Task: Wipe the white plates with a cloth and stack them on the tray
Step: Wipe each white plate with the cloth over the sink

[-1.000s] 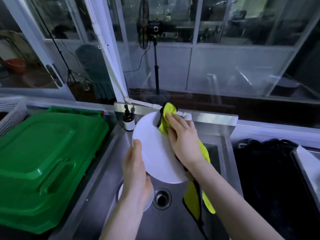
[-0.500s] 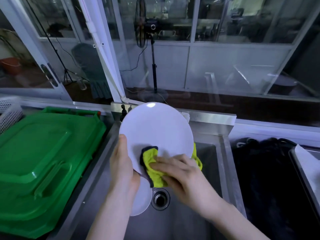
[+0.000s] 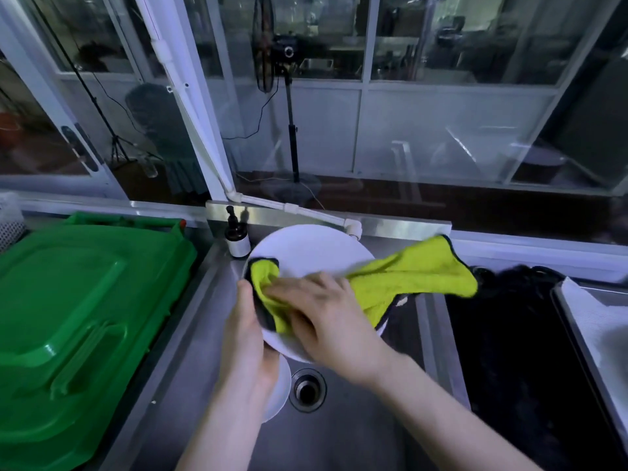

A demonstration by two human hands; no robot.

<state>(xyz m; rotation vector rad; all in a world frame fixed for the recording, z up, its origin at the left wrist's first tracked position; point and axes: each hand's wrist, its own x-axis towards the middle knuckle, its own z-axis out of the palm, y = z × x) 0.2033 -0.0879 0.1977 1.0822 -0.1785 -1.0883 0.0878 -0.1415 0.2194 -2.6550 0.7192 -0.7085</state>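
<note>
Over the steel sink (image 3: 339, 433) I hold a white plate (image 3: 311, 249) tilted toward me. My left hand (image 3: 248, 341) grips its left rim, thumb on the front. My right hand (image 3: 326, 314) presses a yellow-green cloth with dark edging (image 3: 414, 273) against the plate's lower left face; the cloth's loose end trails out to the right. A second white plate (image 3: 280, 389) lies in the sink bottom, mostly hidden under my left hand. A metal tray (image 3: 577, 328) with a white lining shows at the right edge.
A green plastic bin lid (image 3: 74, 317) fills the left counter. A dark pump bottle (image 3: 237, 237) stands at the sink's back left corner. The drain (image 3: 307, 389) is in the sink's middle. A black mat (image 3: 509, 351) lies right of the sink. Glass partitions rise behind.
The plate has tipped lower and flatter. My right hand swept the cloth from the top rim down and then to the plate's left side, and the cloth's free end has swung out to the right.
</note>
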